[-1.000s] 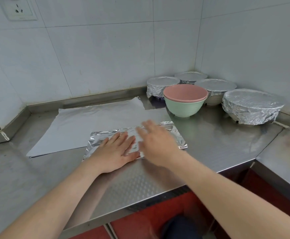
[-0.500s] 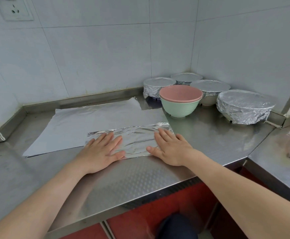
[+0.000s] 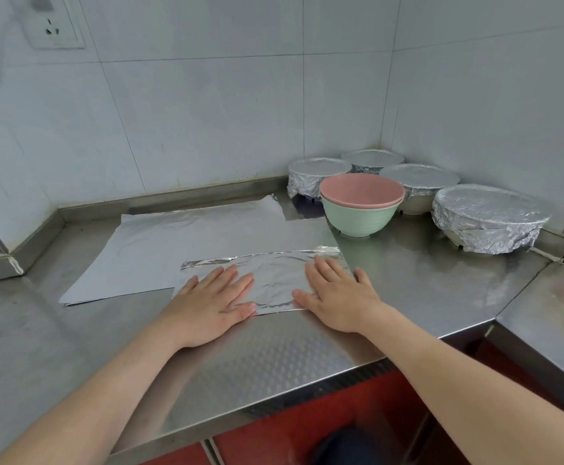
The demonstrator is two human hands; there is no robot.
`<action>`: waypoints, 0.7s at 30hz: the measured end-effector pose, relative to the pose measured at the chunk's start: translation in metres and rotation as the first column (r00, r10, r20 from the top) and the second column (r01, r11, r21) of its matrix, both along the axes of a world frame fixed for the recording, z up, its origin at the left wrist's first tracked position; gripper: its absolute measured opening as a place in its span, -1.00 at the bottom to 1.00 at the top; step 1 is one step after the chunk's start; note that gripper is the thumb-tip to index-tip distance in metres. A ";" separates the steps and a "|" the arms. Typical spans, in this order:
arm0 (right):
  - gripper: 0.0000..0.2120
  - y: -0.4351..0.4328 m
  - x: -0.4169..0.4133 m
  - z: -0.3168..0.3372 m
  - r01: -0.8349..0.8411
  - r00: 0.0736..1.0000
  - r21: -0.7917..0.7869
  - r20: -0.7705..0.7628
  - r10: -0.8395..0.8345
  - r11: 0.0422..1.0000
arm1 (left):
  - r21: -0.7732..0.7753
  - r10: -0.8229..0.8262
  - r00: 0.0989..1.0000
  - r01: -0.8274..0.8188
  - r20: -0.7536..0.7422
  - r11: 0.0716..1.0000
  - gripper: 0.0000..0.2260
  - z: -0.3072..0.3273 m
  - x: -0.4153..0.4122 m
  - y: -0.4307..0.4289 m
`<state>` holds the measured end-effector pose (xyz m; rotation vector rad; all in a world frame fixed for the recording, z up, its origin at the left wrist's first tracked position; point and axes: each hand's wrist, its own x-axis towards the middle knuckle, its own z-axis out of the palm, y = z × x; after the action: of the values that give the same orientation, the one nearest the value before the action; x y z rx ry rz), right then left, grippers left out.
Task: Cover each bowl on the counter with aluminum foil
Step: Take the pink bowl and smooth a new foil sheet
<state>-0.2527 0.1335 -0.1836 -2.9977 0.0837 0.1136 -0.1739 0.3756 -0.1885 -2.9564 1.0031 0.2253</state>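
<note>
Left hand [image 3: 206,307], right hand [image 3: 337,298] flat on foil strip [image 3: 274,280], pink bowl [image 3: 361,189] in green bowl [image 3: 358,218] — seemingly empty

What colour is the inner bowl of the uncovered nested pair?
Pink. The pink bowl sits nested inside a green bowl; the head view shows it best.

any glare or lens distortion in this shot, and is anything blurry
Head view: soft, even light with no hard shadows; mild glare on the steel counter and on the crumpled foil sheet; the wide-angle lens bows the wall tile lines; the wall socket at top left looks soft, while the foil-covered bowls look fairly sharp.
</note>
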 end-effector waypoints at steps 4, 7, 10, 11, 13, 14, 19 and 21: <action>-0.30 -0.005 0.002 -0.002 0.058 0.998 0.051 -0.033 -0.056 0.997 | 0.000 0.002 1.000 -0.002 -0.011 1.000 -0.13 0.000 0.002 0.003; -0.30 -0.007 -0.005 0.000 0.157 0.988 0.084 -0.015 -0.156 0.984 | -0.011 0.011 0.999 -0.012 -0.049 1.000 -0.15 0.004 -0.001 0.001; -0.32 -0.007 -0.013 -0.001 0.170 0.985 0.061 -0.011 -0.170 0.984 | -0.197 0.122 0.992 -0.113 0.036 0.974 -0.33 0.015 -0.007 0.010; -0.34 -0.008 -0.014 -0.001 0.167 0.986 0.060 -0.002 -0.167 0.984 | -0.274 0.231 0.968 -0.197 0.099 0.941 -0.40 0.019 -0.006 0.016; -0.37 -0.006 -0.015 -0.003 0.160 0.987 0.062 0.007 -0.161 0.985 | -0.295 0.470 0.861 -0.405 0.197 0.866 -0.58 0.024 -0.006 0.037; -0.38 -0.007 -0.017 -0.004 0.169 0.985 0.062 0.008 -0.170 0.984 | -0.249 0.522 0.824 -0.470 0.220 0.847 -0.64 0.023 -0.005 0.043; -0.41 -0.002 -0.019 -0.003 0.170 0.984 0.061 0.034 -0.172 0.984 | -0.428 0.616 0.787 -0.550 0.019 0.717 -0.78 0.015 -0.003 0.055; -0.42 -0.001 -0.018 -0.003 0.172 0.984 0.068 0.036 -0.175 0.983 | -0.483 0.627 0.774 -0.583 -0.086 0.654 -0.78 0.018 0.001 0.052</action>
<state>-0.2709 0.1327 -0.1868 -2.9101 0.3290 0.0337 -0.1727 0.4276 -0.1706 -3.6215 -0.0211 -0.2029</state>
